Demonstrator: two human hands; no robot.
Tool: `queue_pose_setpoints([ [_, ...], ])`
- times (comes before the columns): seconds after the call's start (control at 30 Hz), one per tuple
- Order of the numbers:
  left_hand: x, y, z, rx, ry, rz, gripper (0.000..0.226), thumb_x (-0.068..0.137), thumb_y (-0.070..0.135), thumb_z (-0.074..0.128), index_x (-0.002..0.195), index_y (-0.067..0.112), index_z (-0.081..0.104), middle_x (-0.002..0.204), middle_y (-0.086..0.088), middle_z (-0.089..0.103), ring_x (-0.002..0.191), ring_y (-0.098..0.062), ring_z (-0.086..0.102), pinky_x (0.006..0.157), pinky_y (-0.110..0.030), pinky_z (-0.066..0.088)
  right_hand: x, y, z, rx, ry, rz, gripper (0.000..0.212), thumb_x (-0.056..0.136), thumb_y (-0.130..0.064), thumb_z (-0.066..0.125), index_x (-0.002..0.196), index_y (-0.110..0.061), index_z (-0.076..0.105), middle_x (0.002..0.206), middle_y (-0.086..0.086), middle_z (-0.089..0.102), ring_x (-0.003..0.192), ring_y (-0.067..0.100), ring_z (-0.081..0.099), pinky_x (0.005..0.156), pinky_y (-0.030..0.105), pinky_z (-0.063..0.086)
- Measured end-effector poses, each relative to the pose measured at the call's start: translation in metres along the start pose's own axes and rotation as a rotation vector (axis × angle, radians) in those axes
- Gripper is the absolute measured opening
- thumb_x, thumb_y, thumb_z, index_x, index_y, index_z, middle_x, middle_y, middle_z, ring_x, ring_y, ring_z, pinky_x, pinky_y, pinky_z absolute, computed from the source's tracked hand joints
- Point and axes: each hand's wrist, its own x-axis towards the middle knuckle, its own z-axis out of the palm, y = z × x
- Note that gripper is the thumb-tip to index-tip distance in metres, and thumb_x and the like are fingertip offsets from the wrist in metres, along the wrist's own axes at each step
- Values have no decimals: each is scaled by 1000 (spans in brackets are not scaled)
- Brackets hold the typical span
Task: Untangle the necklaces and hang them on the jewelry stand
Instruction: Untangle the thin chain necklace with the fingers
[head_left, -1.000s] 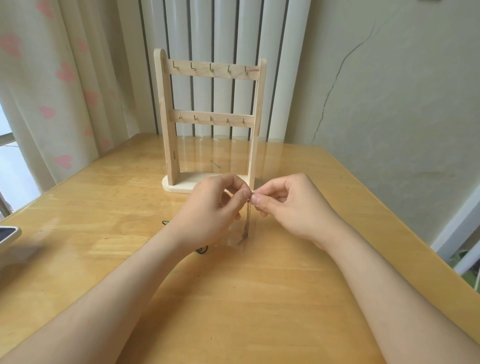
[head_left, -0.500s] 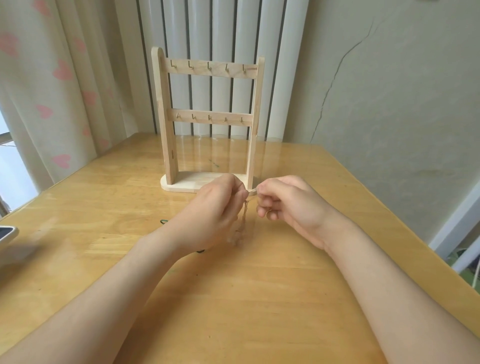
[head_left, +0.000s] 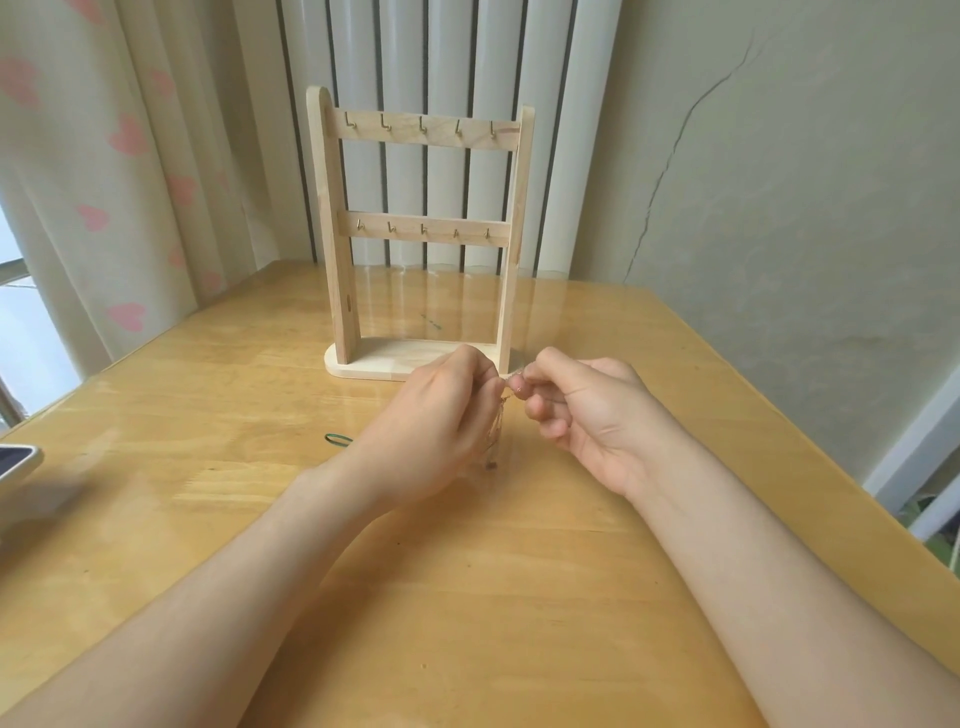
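Surroundings: wood surface, curtain, ribbed panel, cracked wall.
A glossy light-wood surface (head_left: 467, 597) runs under and around both hands. Well to the left of the left hand (head_left: 431, 415), at the surface's edge, lies a flat white-rimmed device (head_left: 18, 460) with a dark face, cut off by the frame. Beyond it, up and left, hangs a pale curtain (head_left: 104, 182) printed with pink hearts. Straight beyond the hands stands a white vertical-ribbed panel (head_left: 452, 52) with dark gaps. Beyond the right hand (head_left: 587, 410) is a pale greenish wall (head_left: 805, 208) with a long thin crack (head_left: 680, 130). A white frame strip (head_left: 914, 441) is at far right.
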Motion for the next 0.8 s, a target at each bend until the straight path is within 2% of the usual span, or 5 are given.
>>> queue_pose_setpoints([
  [0.2,1,-8,-1,11,41,-82,19,112,21,46,99,9,52,78,9,56,73,-6,55,65,-21,37,-1,-2,-5,-37,-143,87,12,93,-7,60,97,-15,53,62,-4,35,50,12,35,49,27,21],
  [0.37,2,-1,-4,-142,71,-212,26,113,28,43,102,8,54,88,-2,73,66,-2,68,62,-22,48,-1,-1,-12,-554,81,-111,9,84,-11,72,86,-16,79,59,-8,61,58,12,54,57,24,38],
  [0.47,4,3,-3,-337,118,-307,29,114,29,41,104,5,54,93,1,76,86,-8,78,79,-49,62,5,7,-13,-649,177,-207,9,95,-24,70,91,-23,78,69,-8,76,73,9,67,66,26,46],
  [0.6,7,5,-5,-538,171,-430,25,115,27,37,104,9,52,94,-2,79,90,-16,80,98,-58,58,12,12,-6,-153,81,-77,13,104,-20,64,105,-15,77,71,-6,71,82,16,69,71,26,47],
  [0.8,10,7,-2,-631,196,-564,27,112,24,36,110,7,56,98,-2,77,91,-20,81,101,-55,59,12,13,1,277,142,-13,16,99,-29,75,93,-15,72,64,-4,58,85,21,71,77,32,51],
])
